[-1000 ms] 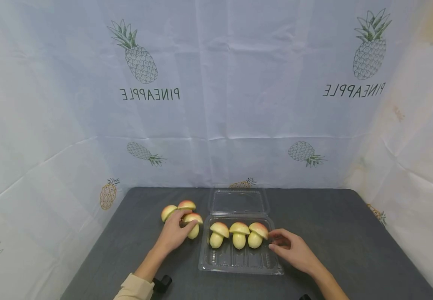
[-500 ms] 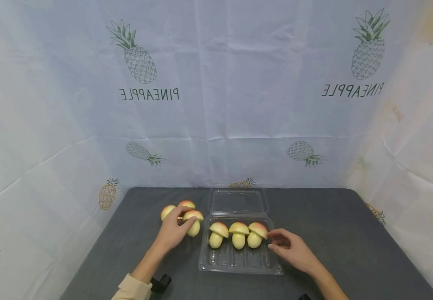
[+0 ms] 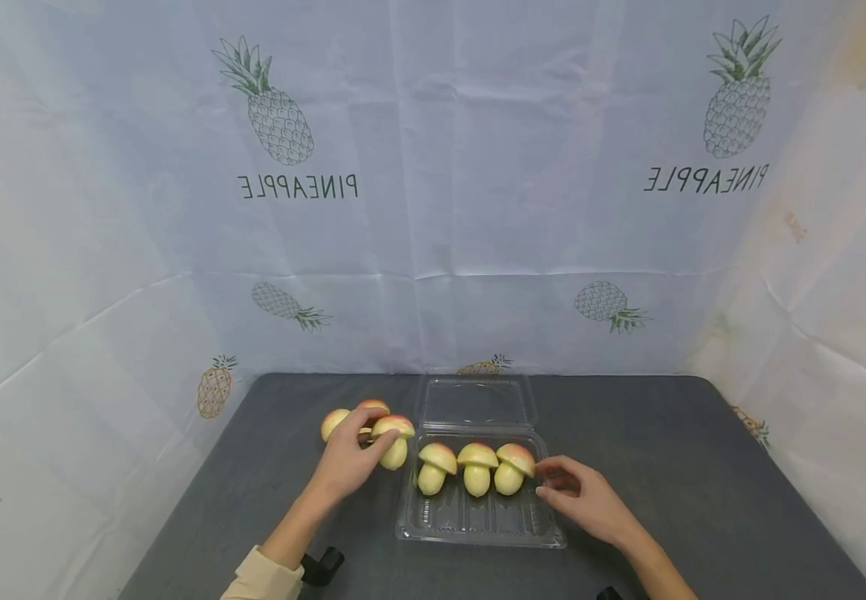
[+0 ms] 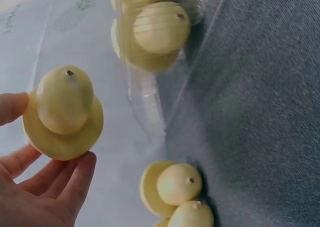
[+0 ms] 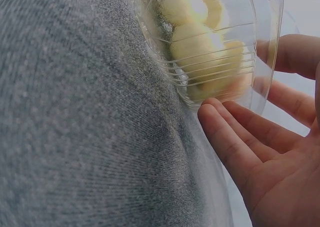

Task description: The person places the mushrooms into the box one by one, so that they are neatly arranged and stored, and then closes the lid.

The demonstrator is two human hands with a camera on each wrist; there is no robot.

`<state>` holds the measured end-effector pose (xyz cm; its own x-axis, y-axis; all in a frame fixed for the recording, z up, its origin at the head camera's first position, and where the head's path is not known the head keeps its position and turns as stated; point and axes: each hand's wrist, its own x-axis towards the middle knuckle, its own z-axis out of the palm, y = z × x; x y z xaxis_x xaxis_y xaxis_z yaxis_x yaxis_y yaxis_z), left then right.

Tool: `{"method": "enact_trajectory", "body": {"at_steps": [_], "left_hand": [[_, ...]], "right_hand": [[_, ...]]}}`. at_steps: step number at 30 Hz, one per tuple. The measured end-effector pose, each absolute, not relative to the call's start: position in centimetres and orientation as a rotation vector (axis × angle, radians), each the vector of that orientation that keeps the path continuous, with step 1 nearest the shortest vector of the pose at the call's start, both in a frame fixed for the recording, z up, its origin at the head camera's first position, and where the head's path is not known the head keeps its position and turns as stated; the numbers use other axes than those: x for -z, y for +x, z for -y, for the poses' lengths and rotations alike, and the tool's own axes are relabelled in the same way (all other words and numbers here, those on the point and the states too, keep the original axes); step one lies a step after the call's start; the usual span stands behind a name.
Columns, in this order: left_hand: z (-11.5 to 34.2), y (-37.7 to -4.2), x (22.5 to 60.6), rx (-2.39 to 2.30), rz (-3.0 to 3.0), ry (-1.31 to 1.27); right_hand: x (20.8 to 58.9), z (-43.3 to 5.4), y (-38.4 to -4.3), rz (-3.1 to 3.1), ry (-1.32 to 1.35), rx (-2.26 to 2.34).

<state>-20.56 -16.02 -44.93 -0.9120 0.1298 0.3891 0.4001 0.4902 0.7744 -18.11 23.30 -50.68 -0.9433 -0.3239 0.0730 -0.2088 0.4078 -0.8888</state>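
Observation:
My left hand (image 3: 348, 458) holds a toy mushroom (image 3: 393, 442) with a red-yellow cap and pale stem, raised beside the container's left edge. In the left wrist view, thumb and fingers grip the cap's rim of that mushroom (image 4: 65, 104). Two similar mushrooms (image 3: 333, 422) lie behind this hand, partly hidden. Three mushrooms (image 3: 478, 471) stand in a row in the clear plastic container (image 3: 481, 537). My right hand (image 3: 586, 500) holds the container's right edge; in the right wrist view, fingertips (image 5: 212, 109) touch its outer wall, while others reach over the rim.
The container's clear lid (image 3: 476, 402) is folded back behind it. Dark grey cloth covers the table (image 3: 650, 442). A white curtain (image 3: 493, 225) with printed pineapples surrounds its back and sides.
My left hand has lifted the mushroom a little and moved it right, closer to the container. The right hand and container look unmoved.

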Motion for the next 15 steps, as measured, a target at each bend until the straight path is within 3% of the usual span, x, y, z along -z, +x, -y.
{"method": "enact_trajectory", "body": {"at_steps": [15], "left_hand": [[14.6, -19.5, 44.5, 1.392, 2.444, -0.523]], "right_hand": [[50.5, -23.2, -18.0, -2.517, -0.475, 1.611]]}}
